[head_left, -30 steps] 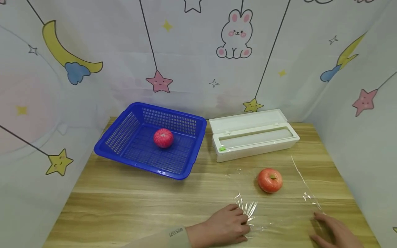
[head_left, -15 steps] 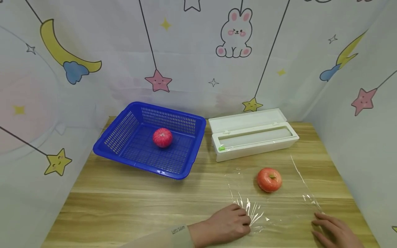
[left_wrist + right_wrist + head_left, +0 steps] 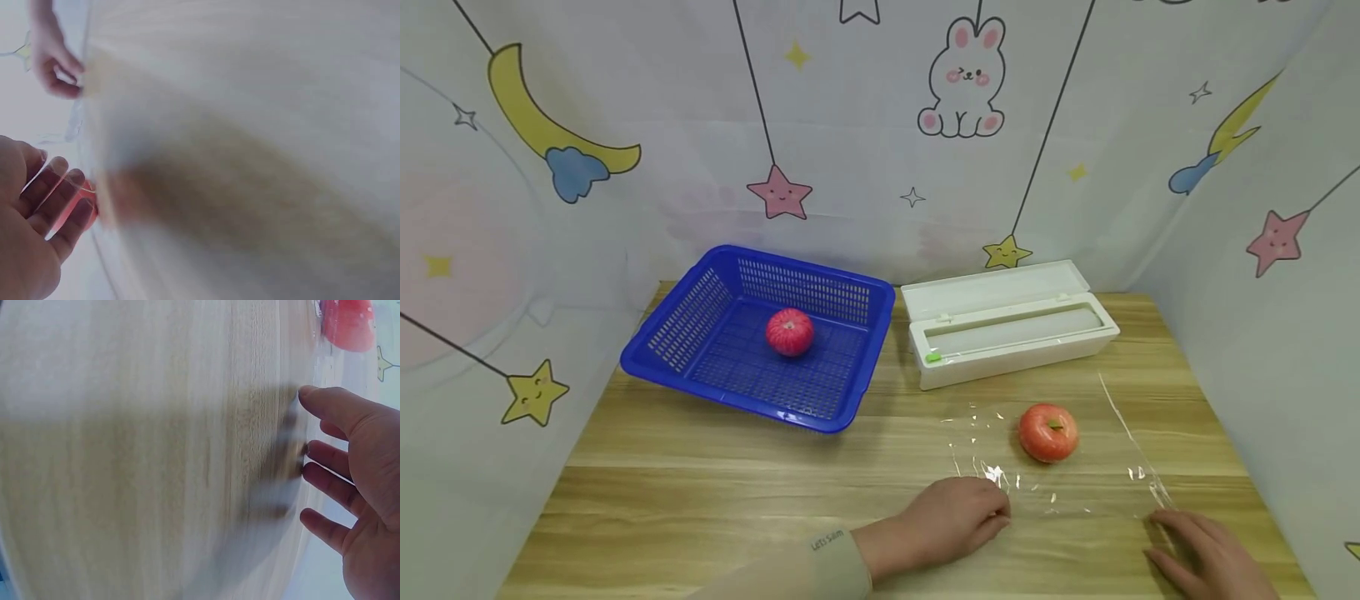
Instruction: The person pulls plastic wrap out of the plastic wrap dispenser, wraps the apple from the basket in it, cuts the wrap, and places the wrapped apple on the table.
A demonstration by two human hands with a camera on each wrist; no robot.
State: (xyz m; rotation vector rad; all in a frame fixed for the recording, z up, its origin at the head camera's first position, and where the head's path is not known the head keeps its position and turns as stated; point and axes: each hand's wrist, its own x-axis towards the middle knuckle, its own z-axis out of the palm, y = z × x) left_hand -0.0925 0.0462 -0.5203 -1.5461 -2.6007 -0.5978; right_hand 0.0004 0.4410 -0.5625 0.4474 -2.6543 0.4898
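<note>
A red apple [image 3: 1048, 433] with a green leaf on top sits on a sheet of clear plastic wrap [image 3: 994, 475] spread on the table. My left hand [image 3: 951, 523] rests at the wrap's near left corner, fingers bent loosely. Those fingers look relaxed and apart in the left wrist view, with the apple [image 3: 89, 205] behind them. At the near right corner my right hand [image 3: 1213, 557] touches down with its fingertips. Thumb and fingers [image 3: 331, 456] are spread apart there in the right wrist view, the apple [image 3: 348, 325] beyond.
Behind the apple stands a white cling film dispenser [image 3: 1018, 367], its lid raised and a roll inside. To the left, a blue plastic basket [image 3: 760, 408] holds a striped red round fruit [image 3: 790, 332]. A patterned curtain [image 3: 850, 125] closes the back and sides.
The gathered creases under my left hand have mostly flattened as its fingers loosened and the hand shifted slightly. My right hand's fingers have moved a little at the wrap's corner. The apple stays put.
</note>
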